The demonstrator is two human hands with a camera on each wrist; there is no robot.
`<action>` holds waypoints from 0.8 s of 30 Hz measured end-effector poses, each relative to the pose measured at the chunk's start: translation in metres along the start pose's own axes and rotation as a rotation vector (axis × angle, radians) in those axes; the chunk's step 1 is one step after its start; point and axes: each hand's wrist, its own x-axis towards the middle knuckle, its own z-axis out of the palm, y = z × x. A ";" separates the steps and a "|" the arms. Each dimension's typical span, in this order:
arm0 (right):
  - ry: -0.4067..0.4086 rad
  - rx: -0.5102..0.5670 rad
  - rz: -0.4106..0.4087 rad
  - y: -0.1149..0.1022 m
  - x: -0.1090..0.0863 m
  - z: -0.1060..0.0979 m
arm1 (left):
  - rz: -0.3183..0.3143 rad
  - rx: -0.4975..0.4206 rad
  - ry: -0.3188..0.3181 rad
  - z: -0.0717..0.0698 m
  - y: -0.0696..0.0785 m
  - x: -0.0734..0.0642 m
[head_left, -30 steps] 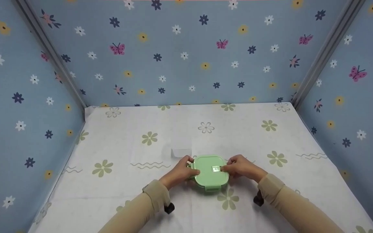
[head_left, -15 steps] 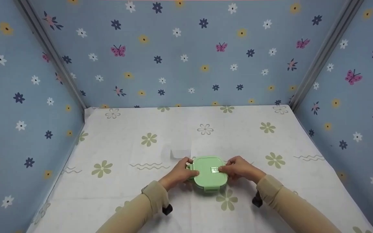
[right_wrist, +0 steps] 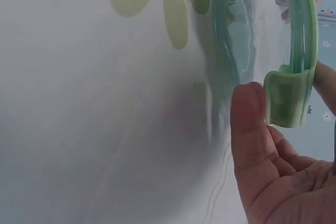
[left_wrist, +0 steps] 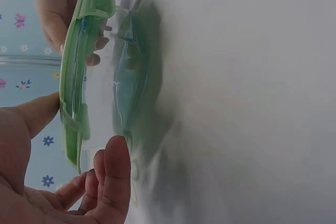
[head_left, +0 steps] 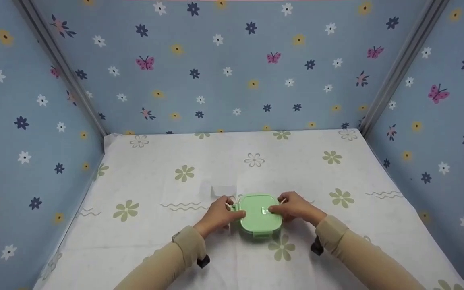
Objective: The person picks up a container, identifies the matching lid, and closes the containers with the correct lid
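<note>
A clear lunch box (left_wrist: 128,72) with a light green clip-on lid (head_left: 258,213) sits on the cloth in front of me. My left hand (head_left: 218,213) is at its left side, thumb on the lid's edge. In the left wrist view, that hand's other fingers (left_wrist: 113,177) are loosely bent below the left latch (left_wrist: 79,121), which angles out from the rim. My right hand (head_left: 296,207) holds the opposite side, thumb on the lid by a small pale label (head_left: 266,210). In the right wrist view, its fingers (right_wrist: 249,114) reach around the right-side latch (right_wrist: 286,98).
A white cloth (head_left: 143,161) printed with green flowers covers the table. Blue flowered panels (head_left: 232,60) stand behind and at both sides, joined by grey corner posts. A pale grey patch (head_left: 224,190) shows on the cloth just behind the box.
My left hand has shifted slightly left, and its fingers have drawn away from the box's side while the thumb stays on the lid. The right hand and box stay nearly in place.
</note>
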 end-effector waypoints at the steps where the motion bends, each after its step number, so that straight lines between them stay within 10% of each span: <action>1: -0.004 0.016 -0.014 -0.001 0.001 0.000 | -0.001 0.012 0.010 -0.001 0.001 -0.001; 24: -0.042 0.052 -0.071 -0.003 0.011 -0.001 | 0.026 0.092 0.043 -0.004 0.003 -0.013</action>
